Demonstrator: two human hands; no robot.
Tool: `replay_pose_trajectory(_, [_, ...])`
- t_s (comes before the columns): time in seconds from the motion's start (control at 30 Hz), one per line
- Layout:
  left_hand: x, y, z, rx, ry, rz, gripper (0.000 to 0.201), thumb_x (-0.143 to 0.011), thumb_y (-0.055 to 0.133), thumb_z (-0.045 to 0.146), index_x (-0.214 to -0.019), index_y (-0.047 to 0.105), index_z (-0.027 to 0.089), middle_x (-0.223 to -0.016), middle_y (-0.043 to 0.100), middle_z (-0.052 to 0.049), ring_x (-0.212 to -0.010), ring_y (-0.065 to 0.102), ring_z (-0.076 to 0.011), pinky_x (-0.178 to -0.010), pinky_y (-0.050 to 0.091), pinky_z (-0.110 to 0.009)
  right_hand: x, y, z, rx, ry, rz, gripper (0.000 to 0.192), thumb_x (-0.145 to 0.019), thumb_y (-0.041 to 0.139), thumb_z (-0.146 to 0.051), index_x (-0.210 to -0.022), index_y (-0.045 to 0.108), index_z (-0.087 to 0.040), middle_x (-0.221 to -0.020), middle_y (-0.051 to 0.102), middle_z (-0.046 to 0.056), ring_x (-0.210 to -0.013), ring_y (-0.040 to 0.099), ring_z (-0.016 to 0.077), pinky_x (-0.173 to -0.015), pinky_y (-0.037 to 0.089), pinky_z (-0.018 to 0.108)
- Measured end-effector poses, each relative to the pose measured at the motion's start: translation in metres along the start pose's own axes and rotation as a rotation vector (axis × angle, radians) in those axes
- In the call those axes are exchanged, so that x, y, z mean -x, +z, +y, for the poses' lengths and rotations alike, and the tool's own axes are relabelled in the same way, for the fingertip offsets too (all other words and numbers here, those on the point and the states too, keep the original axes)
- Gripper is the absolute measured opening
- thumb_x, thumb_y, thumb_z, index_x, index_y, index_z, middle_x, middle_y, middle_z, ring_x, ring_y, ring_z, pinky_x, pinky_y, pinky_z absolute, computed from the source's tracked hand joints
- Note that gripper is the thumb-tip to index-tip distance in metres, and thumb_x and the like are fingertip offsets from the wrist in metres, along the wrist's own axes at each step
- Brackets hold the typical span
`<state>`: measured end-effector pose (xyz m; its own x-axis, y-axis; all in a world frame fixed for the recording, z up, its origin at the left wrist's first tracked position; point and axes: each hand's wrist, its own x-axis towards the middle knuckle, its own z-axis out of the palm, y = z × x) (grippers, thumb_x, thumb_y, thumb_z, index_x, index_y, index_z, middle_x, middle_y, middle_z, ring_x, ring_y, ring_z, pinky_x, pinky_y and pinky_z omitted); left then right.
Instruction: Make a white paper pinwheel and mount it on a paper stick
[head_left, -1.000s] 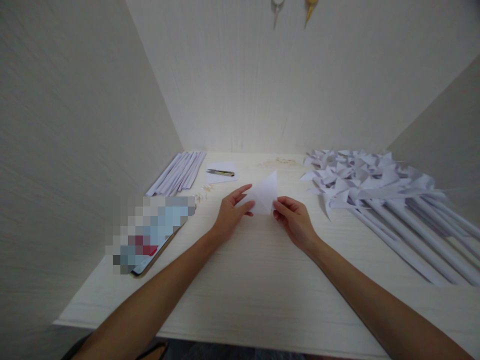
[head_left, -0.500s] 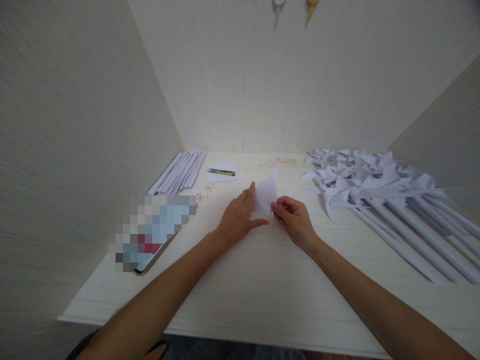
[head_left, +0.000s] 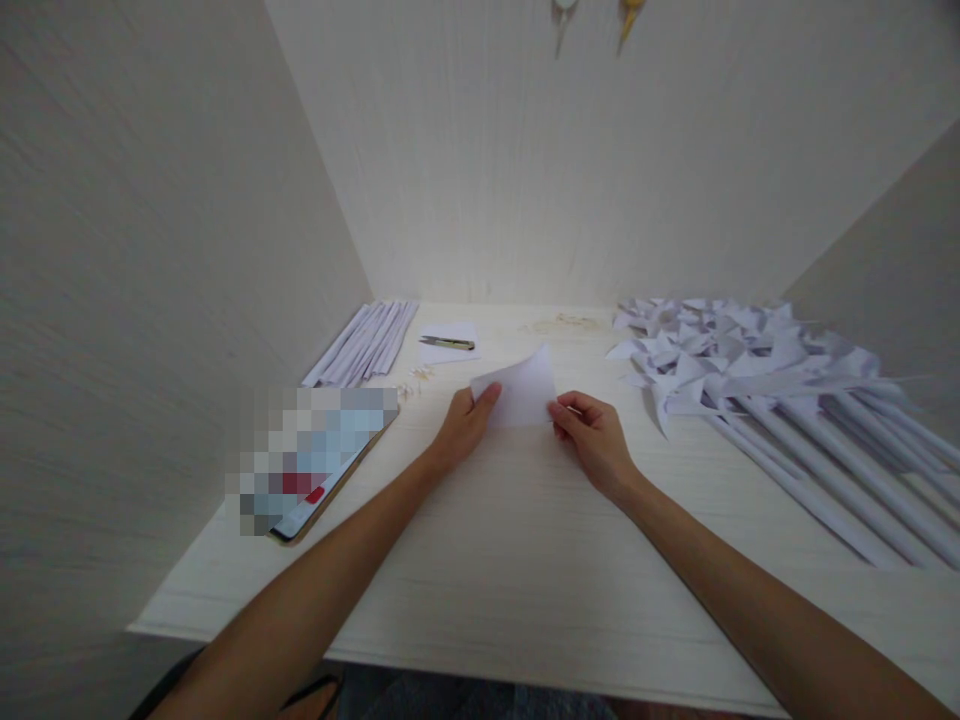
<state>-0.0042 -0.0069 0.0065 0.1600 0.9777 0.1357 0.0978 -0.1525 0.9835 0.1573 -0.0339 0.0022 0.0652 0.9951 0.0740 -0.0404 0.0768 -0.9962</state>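
Between my hands is a small sheet of white paper (head_left: 522,392), its upper edge curving up to a raised corner. My left hand (head_left: 466,425) pinches its left side, with the thumb on top and the fingers behind. At the lower right corner, my right hand (head_left: 592,430) grips the sheet between thumb and curled fingers. Beyond my left hand lies a pair of thread snips (head_left: 448,342), resting on another piece of white paper (head_left: 450,356).
Rolled paper sticks (head_left: 361,343) lie in a bundle at the back left. A phone (head_left: 330,480), partly blurred out, is on the table (head_left: 480,570) at left. Several white paper pinwheels (head_left: 750,360) are heaped at right. Small scraps (head_left: 415,380) lie near the sticks.
My left hand has shifted left and closed on the paper's left edge, where before it lay flatter over it. The sheet now appears spread wider; my right hand keeps hold of its corner.
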Motion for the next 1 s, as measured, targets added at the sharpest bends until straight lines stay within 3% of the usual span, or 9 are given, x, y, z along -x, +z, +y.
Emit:
replay_pose_trajectory(0.2, [-0.005,0.002,-0.001,0.434,-0.214,0.123,0.038,-0.062,0.063,0.046,-0.079,0.063,0.012,-0.072,0.067,-0.007,-0.076,0.061,-0.0208,-0.07,0.047,-0.032,0.0,0.0,0.0,-0.003,0.017,0.025,0.021,-0.063,0.062,-0.034,-0.058,0.053,-0.016,-0.041,0.045,-0.006,-0.04,0.038,0.0065,-0.041,0.024,0.021])
replay_pose_trajectory(0.37, [-0.004,0.002,0.01,0.54,-0.339,0.163,0.028,-0.063,0.065,0.036,-0.078,0.062,0.013,-0.07,0.068,-0.007,-0.075,0.063,-0.0208,-0.069,0.049,-0.032,0.0,0.0,0.001,0.009,0.004,0.02,0.02,-0.063,0.061,-0.033,-0.058,0.052,-0.016,-0.04,0.045,-0.006,-0.04,0.039,0.0067,-0.041,0.026,0.021])
replay_pose_trajectory(0.57, [-0.004,0.003,0.01,0.564,-0.359,0.138,0.025,-0.063,0.065,0.035,-0.076,0.062,0.013,-0.068,0.068,-0.007,-0.072,0.063,-0.0202,-0.067,0.049,-0.031,-0.001,0.0,0.001,0.028,-0.011,0.013,0.019,-0.064,0.061,-0.032,-0.057,0.051,-0.017,-0.04,0.045,-0.006,-0.04,0.039,0.0066,-0.042,0.027,0.02])
replay_pose_trajectory(0.77, [-0.005,0.001,0.006,0.509,-0.293,0.093,0.031,-0.057,0.069,0.037,-0.073,0.062,0.012,-0.068,0.068,-0.007,-0.064,0.062,-0.0178,-0.062,0.048,-0.03,-0.001,-0.001,0.002,0.017,0.002,0.037,0.02,-0.064,0.061,-0.033,-0.058,0.051,-0.017,-0.041,0.045,-0.006,-0.04,0.039,0.0066,-0.041,0.026,0.02])
replay_pose_trajectory(1.0, [-0.002,0.001,0.007,0.461,-0.227,0.068,0.031,-0.054,0.072,0.027,-0.081,0.063,0.013,-0.081,0.069,-0.006,-0.071,0.061,-0.0169,-0.067,0.048,-0.03,-0.001,0.0,0.0,0.039,0.002,0.034,0.02,-0.064,0.06,-0.033,-0.058,0.051,-0.017,-0.041,0.045,-0.006,-0.041,0.039,0.0068,-0.041,0.026,0.021])
